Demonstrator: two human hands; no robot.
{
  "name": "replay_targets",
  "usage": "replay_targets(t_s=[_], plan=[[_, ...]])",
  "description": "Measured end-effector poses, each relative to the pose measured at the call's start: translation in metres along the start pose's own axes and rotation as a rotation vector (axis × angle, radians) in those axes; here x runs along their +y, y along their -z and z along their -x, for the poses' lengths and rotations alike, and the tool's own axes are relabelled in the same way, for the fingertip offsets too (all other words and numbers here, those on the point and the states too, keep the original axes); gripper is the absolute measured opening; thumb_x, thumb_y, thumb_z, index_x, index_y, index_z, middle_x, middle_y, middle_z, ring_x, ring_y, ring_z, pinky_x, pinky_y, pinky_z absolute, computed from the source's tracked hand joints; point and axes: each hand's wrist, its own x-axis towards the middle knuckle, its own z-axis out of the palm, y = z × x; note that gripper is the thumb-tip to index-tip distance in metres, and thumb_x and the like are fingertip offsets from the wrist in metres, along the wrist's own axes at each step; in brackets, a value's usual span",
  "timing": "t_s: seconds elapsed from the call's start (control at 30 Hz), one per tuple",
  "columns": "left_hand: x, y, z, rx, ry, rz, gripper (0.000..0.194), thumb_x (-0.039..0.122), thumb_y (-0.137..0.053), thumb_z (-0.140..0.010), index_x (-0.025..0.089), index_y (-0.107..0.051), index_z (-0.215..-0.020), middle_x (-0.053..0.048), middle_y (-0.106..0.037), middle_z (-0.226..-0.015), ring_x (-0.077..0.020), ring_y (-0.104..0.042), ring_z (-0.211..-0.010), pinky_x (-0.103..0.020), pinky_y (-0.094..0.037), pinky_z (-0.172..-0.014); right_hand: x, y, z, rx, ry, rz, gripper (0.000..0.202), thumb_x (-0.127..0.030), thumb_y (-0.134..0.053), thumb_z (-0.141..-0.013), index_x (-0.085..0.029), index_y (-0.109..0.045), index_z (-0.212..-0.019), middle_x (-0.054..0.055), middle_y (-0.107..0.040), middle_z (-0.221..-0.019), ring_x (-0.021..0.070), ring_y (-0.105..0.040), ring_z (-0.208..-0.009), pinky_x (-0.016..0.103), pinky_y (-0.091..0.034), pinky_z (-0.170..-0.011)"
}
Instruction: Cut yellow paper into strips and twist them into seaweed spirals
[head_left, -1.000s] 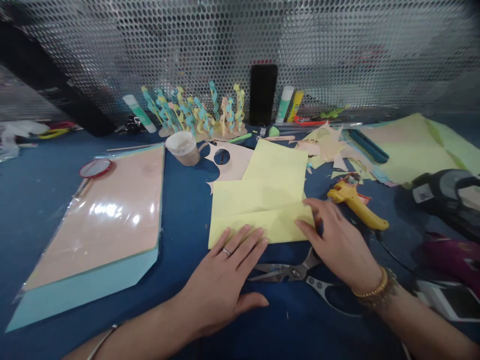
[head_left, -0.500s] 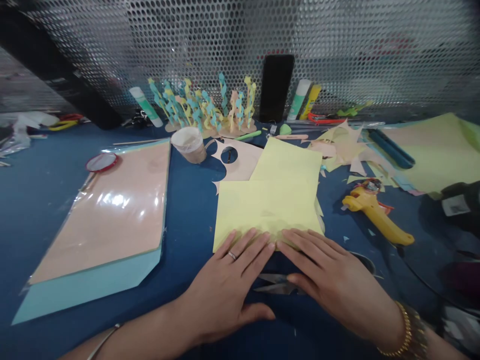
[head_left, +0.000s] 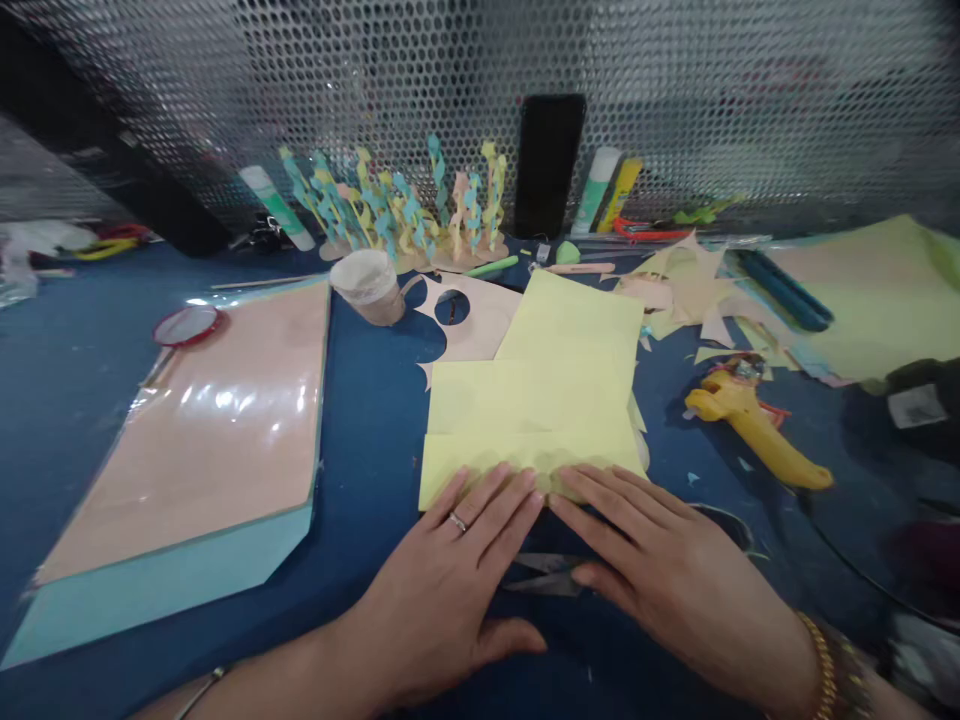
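Yellow paper [head_left: 555, 380] lies on the blue table in front of me, with a folded strip along its near edge. Both hands press on that strip. My left hand [head_left: 465, 570], with a ring on one finger, rests flat with its fingers stretched over the left half of the fold. Over the right half lie the outstretched fingers of my right hand [head_left: 667, 560]. The fingertips of the two hands nearly meet at the middle. Scissors [head_left: 544, 575] lie just below the paper, their handles partly hidden under my right hand. Pink paper with cut-out holes [head_left: 480, 320] pokes out behind the yellow paper.
A plastic-sleeved stack of pink and blue paper [head_left: 225, 420] lies left, a red-rimmed round lid [head_left: 186, 326] on it. Behind stand a paper cup [head_left: 369, 287], twisted paper stems [head_left: 397, 215], a phone [head_left: 549, 165] and glue sticks [head_left: 598, 190]. Right are a yellow glue gun [head_left: 757, 420] and paper scraps [head_left: 690, 285].
The near edge of the yellow paper now shows a distinct folded strip with a visible upper edge. Both hands stay flat on it. The view has shifted slightly.
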Motion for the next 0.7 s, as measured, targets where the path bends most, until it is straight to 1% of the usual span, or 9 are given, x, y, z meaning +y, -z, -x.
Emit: replay_targets(t_s=[0.1,0.23,0.37,0.53,0.7], plan=[[0.0013,-0.0005,0.0023,-0.001,-0.010,-0.018,0.082,0.066,-0.029,-0.084,0.012,-0.017,-0.145,-0.008,-0.030,-0.149,-0.0233,-0.021,-0.138,-0.040,-0.013,-0.114,-0.0002,0.0003,-0.0007,0.000,-0.004,0.003,0.041,-0.039,-0.034,-0.095,-0.021,-0.054,-0.126,0.002,-0.057,-0.128,0.0207,-0.052,-0.117,0.040,-0.048,-0.096],[0.0013,-0.0002,0.0035,-0.028,0.002,0.008,0.081,0.066,-0.029,-0.085,0.014,-0.015,-0.145,-0.007,-0.029,-0.149,-0.0235,-0.022,-0.137,-0.040,-0.018,-0.113,-0.0003,0.0006,-0.0009,-0.013,-0.007,0.001,0.041,-0.040,-0.034,-0.095,-0.021,-0.055,-0.125,0.002,-0.057,-0.128,0.0213,-0.051,-0.118,0.041,-0.048,-0.097],[0.0002,0.0003,0.0032,-0.054,0.002,0.016,0.080,0.066,-0.028,-0.085,0.015,-0.014,-0.145,-0.007,-0.026,-0.150,-0.0234,-0.019,-0.138,-0.041,-0.016,-0.113,0.0001,0.0004,-0.0003,-0.016,-0.010,-0.004,0.042,-0.041,-0.034,-0.095,-0.021,-0.054,-0.126,0.003,-0.056,-0.128,0.0217,-0.051,-0.118,0.041,-0.048,-0.096],[0.0002,0.0005,0.0033,-0.068,0.009,0.039,0.079,0.065,-0.029,-0.085,0.016,-0.015,-0.145,-0.007,-0.027,-0.150,-0.0238,-0.018,-0.139,-0.042,-0.015,-0.113,0.0006,0.0002,0.0000,-0.011,0.001,-0.007,0.041,-0.041,-0.034,-0.094,-0.022,-0.056,-0.123,0.004,-0.057,-0.128,0.0226,-0.051,-0.118,0.041,-0.048,-0.096],[0.0007,0.0003,0.0037,-0.085,0.018,0.042,0.079,0.065,-0.028,-0.085,0.016,-0.013,-0.146,-0.007,-0.024,-0.151,-0.0242,-0.016,-0.139,-0.044,-0.014,-0.113,0.0005,0.0006,-0.0002,-0.013,0.003,-0.008,0.040,-0.040,-0.035,-0.094,-0.024,-0.054,-0.125,0.005,-0.056,-0.128,0.0234,-0.050,-0.119,0.042,-0.048,-0.096]])
